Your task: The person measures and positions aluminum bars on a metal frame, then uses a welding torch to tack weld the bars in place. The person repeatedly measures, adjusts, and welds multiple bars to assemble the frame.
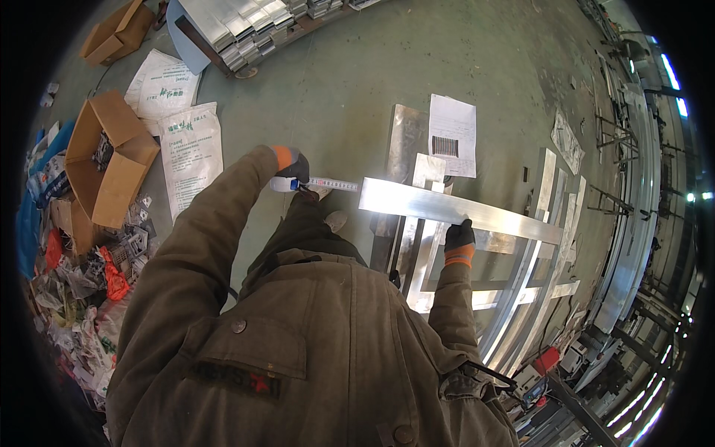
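My left hand [296,167], in a dark glove with an orange cuff, is closed on a tape measure [281,184]. Its white blade [334,184] is drawn out to the right and stops close to the left end of a shiny aluminium bar [439,204]; whether the tip touches cannot be made out. The bar lies crosswise in front of me, slanting down to the right. My right hand [459,235], gloved the same way, grips the bar's near edge around its middle. Part of those fingers is hidden behind the bar.
More metal bars [514,298] lie crossed under and right of the held one. A sheet of paper [453,134] rests beyond it. On the left are cardboard boxes [112,160], white sacks [191,153] and heaped plastic scraps [89,290]. Stacked metal profiles [246,30] stand at the back.
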The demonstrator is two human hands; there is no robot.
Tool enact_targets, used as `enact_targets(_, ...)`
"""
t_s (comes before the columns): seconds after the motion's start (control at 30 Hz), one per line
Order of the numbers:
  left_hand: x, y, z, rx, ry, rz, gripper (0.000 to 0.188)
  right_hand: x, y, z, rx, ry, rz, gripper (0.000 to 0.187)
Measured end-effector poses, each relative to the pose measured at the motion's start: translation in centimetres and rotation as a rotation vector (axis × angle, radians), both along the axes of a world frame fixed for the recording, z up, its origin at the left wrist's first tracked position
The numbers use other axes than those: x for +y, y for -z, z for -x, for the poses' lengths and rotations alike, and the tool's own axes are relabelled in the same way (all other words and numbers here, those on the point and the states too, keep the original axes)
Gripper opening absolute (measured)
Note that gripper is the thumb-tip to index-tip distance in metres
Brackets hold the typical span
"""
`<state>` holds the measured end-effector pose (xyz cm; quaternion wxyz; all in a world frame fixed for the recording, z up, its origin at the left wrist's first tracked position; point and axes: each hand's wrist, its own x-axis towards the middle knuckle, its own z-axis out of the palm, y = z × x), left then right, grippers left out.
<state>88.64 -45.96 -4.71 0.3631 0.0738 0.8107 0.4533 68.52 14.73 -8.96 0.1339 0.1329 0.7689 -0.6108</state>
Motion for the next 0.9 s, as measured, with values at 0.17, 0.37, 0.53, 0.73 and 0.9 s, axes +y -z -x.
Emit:
enact_targets(0.17, 0.3, -0.6, 0.2, -0.089, -0.076, 0.05, 0.029, -2.3, -2.7, -1.1, -0.119, 0.189, 0.138, 0.038)
enact_targets(0.37, 0.4, -1.3, 0.4, -0.187, -0.155, 0.061, 0.027, -4.2, -5.0, -1.3, -0.182, 0.313, 0.238, 0.04)
enact_targets(0.53, 0.5, -1.9, 0.5, -0.243, -0.226, 0.016, 0.027, -4.4, -5.2, -1.5, -0.163, 0.295, 0.261, 0.042)
enact_targets(0.73, 0.6, -2.3, 0.8, -0.23, -0.172, 0.079, 0.027, -4.6, -5.3, -1.5, -0.173, 0.304, 0.273, 0.042)
enact_targets(0.9, 0.3, -1.6, 0.8, -0.24, -0.11, 0.079, 0.029, -3.8, -4.1, -1.2, -0.167, 0.314, 0.292, 0.039)
